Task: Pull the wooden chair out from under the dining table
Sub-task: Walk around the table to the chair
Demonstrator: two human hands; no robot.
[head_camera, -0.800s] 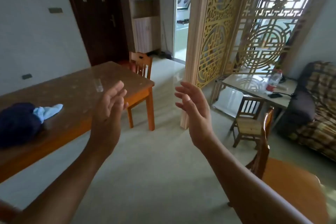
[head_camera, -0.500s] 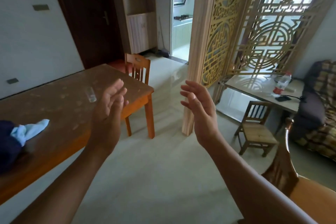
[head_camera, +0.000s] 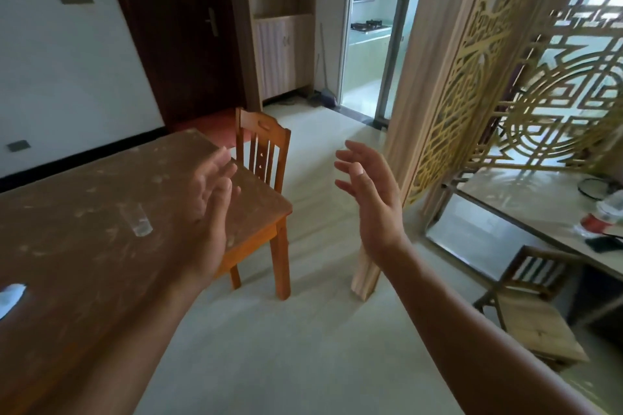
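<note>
The dining table (head_camera: 101,212) fills the view from nine to seven o'clock, its brown top dusty and mottled. A clear glass (head_camera: 136,221) stands on it, and a pale cloth (head_camera: 10,296) lies at eight o'clock by the edge.

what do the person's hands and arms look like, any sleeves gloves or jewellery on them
Both arms are bare as far as the frame shows: no sleeves in view. The left hand and right hand wear no gloves, and no rings, watch or bracelet show on the fingers or wrists. The left hand's fingers are motion-blurred, so fine detail there is hard to tell. A short, plain nail shows on the right thumb.
</note>
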